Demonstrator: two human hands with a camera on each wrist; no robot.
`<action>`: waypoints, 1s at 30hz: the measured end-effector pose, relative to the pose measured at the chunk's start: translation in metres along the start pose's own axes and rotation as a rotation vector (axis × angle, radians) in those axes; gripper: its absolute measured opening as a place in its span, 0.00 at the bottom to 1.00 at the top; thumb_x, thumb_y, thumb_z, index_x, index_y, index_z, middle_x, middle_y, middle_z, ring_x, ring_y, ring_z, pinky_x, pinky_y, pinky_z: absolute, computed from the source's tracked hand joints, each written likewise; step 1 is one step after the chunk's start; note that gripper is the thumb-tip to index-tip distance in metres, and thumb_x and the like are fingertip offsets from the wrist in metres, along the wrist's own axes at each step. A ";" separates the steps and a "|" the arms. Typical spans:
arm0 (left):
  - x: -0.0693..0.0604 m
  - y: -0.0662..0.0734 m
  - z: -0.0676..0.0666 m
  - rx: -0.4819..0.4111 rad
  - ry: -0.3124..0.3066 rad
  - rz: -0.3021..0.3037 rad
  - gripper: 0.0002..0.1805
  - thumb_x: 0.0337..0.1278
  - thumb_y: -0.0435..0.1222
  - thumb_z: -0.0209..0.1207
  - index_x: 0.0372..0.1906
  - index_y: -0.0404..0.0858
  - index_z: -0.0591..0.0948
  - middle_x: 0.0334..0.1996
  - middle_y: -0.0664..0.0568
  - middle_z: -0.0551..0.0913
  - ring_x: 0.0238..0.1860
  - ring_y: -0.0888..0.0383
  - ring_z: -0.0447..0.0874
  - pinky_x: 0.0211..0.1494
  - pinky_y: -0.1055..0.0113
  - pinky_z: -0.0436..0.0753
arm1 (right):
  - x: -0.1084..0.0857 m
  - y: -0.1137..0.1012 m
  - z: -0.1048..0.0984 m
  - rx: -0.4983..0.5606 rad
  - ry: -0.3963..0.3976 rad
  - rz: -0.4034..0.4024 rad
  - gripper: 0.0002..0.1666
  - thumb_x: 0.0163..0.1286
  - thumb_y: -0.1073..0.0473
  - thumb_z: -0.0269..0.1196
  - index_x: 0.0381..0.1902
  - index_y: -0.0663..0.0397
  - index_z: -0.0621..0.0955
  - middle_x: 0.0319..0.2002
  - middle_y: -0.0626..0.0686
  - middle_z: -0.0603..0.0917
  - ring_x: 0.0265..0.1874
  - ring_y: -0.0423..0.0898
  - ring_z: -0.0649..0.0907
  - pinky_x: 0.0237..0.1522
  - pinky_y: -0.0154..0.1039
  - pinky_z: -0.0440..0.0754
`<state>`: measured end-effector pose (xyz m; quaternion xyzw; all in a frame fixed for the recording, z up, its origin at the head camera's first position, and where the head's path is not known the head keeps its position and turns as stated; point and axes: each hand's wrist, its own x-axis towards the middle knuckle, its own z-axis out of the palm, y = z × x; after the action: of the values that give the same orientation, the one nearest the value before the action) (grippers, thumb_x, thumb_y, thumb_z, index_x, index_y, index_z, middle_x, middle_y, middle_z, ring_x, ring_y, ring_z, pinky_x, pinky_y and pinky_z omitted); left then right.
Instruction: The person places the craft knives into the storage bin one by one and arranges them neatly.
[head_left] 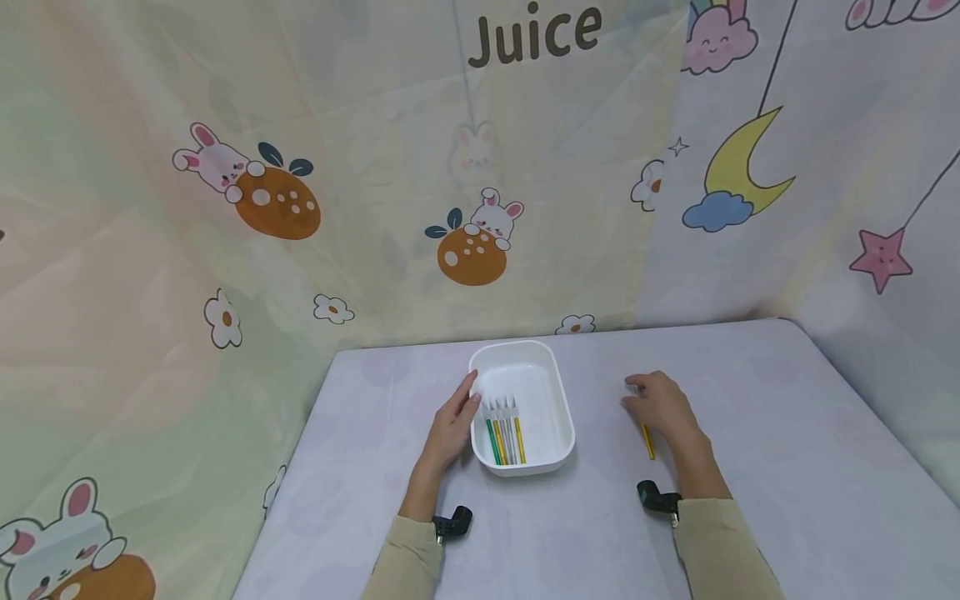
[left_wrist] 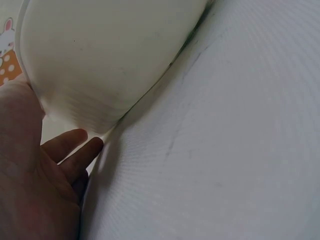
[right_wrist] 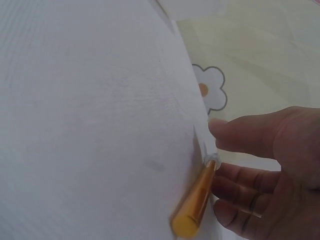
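A white rectangular tray (head_left: 551, 425) holds several slim tools (head_left: 504, 437) with green, yellow and silvery handles and pale pointed tips, lined up on its left side. My left hand (head_left: 447, 429) holds the tray by its left rim; in the left wrist view, fingertips (left_wrist: 95, 145) lie against the outer wall. To the right of the tray, my right hand (head_left: 663, 408) is around the tip end of a yellow-handled slim tool (head_left: 648, 443) with a silvery collar. In the right wrist view, thumb and fingers are apart about that tool (right_wrist: 197, 197), which lies on the table.
The table (head_left: 787, 442) has a white cloth and ends at a back edge against a printed curtain (head_left: 375, 208). Another curtain (head_left: 840, 125) hangs on the right. A black wrist camera (head_left: 453, 522) is on the left wrist and another black camera (head_left: 657, 497) on the right.
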<state>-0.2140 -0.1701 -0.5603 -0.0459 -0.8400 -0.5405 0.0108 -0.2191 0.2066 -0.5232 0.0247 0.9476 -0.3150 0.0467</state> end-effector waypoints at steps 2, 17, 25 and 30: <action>0.000 0.000 0.000 0.002 -0.001 0.000 0.29 0.78 0.59 0.48 0.79 0.68 0.64 0.79 0.74 0.60 0.82 0.63 0.57 0.84 0.52 0.60 | 0.000 0.000 0.000 -0.012 -0.005 -0.006 0.28 0.73 0.58 0.65 0.66 0.67 0.79 0.63 0.75 0.75 0.63 0.73 0.76 0.63 0.68 0.78; 0.000 -0.002 -0.001 -0.019 0.002 0.042 0.30 0.79 0.57 0.49 0.80 0.62 0.64 0.80 0.67 0.61 0.82 0.56 0.58 0.83 0.48 0.60 | -0.001 -0.002 0.000 -0.042 -0.015 -0.019 0.31 0.71 0.59 0.67 0.67 0.72 0.76 0.60 0.74 0.75 0.57 0.69 0.78 0.59 0.65 0.80; 0.000 -0.002 0.000 0.001 0.005 0.031 0.30 0.78 0.61 0.48 0.79 0.67 0.64 0.80 0.68 0.61 0.82 0.58 0.58 0.84 0.49 0.61 | 0.003 -0.003 0.004 -0.021 0.046 -0.044 0.31 0.69 0.64 0.68 0.67 0.72 0.76 0.60 0.75 0.75 0.54 0.68 0.80 0.55 0.63 0.83; 0.000 -0.002 0.000 0.002 0.005 0.027 0.29 0.78 0.60 0.48 0.79 0.68 0.64 0.80 0.68 0.61 0.82 0.58 0.58 0.84 0.49 0.61 | 0.003 -0.001 0.005 0.018 0.066 -0.056 0.31 0.67 0.67 0.68 0.67 0.71 0.77 0.60 0.75 0.75 0.52 0.67 0.82 0.49 0.58 0.87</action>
<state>-0.2145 -0.1705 -0.5622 -0.0558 -0.8397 -0.5397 0.0204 -0.2219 0.2027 -0.5264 0.0090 0.9460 -0.3239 0.0063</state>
